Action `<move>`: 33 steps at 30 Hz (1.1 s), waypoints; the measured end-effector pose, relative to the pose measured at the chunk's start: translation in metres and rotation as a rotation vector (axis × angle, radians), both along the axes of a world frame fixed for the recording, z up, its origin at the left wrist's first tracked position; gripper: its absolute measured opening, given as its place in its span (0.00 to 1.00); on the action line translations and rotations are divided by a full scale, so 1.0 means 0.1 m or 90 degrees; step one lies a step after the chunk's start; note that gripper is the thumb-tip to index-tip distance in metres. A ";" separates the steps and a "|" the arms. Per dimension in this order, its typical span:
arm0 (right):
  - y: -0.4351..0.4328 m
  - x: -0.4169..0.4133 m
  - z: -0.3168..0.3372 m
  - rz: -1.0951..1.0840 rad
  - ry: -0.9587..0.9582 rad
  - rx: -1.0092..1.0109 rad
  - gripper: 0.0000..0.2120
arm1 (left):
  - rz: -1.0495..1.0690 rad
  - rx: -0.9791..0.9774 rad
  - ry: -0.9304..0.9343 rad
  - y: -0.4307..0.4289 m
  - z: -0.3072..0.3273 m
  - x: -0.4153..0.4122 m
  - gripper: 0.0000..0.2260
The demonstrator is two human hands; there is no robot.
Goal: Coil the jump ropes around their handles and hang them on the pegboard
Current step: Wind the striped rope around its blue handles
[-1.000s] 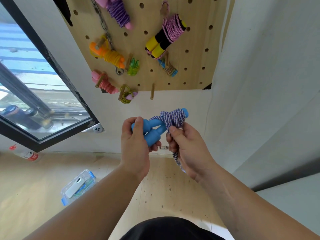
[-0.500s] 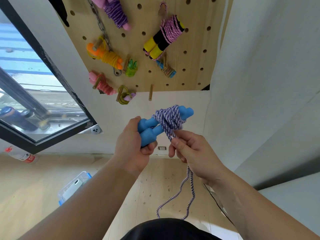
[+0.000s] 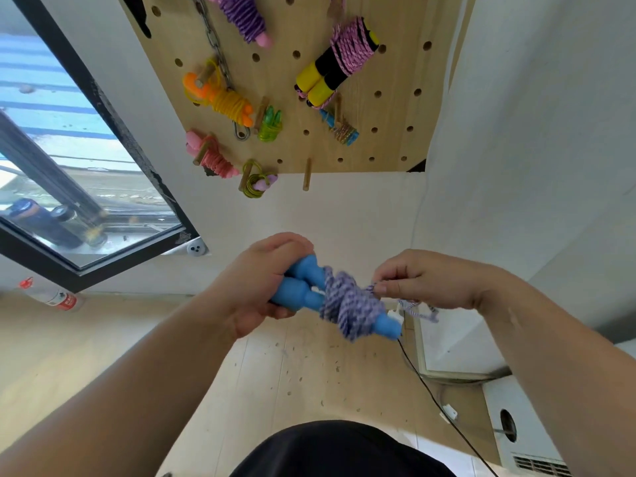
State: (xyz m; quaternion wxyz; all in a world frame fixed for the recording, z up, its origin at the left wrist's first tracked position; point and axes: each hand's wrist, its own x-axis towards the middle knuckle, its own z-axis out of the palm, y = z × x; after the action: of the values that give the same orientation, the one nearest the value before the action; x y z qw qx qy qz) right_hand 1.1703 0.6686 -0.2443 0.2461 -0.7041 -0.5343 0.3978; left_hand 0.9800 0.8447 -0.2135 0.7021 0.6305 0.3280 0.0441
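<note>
Two blue handles [image 3: 303, 287] lie side by side, their near ends buried in the left hand [image 3: 258, 287], whose fingers curl round them. Purple-white rope coil [image 3: 347, 304] is blurred, single turns unreadable. Pegboard [image 3: 395, 139] top is cut off by the frame edge. Coil sits just right of the left-hand grip; handle tips poke out beyond it (lower right). Right hand [image 3: 433, 284] pinches the loose strand [image 3: 418, 309] between thumb and forefinger, just beside the coil. Long axis runs upper left to lower right, in the air below the pegboard's lower edge, well apart from it.
</note>
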 end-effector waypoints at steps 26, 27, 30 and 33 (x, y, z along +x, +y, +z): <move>0.03 -0.98 -0.55 -0.383 -0.040 0.467 0.12 | 0.374 -0.162 -0.070 -0.19 -0.27 0.27 0.11; -0.01 -0.98 -0.56 -0.409 0.038 0.447 0.12 | 0.360 -0.217 -0.095 -0.17 -0.23 0.26 0.11; -0.08 -0.94 -0.59 -0.456 0.312 0.368 0.12 | 0.278 -0.260 -0.125 -0.12 -0.16 0.20 0.12; -0.14 -0.74 -0.58 -0.373 0.563 0.303 0.10 | 0.178 -0.288 -0.123 -0.10 -0.13 0.07 0.12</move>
State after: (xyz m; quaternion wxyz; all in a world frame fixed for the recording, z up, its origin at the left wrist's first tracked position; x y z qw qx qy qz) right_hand 1.0964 0.6545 -0.3022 0.6973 -0.5148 -0.2379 0.4384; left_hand 0.9874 0.8351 -0.2262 0.8402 0.3992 0.3448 0.1261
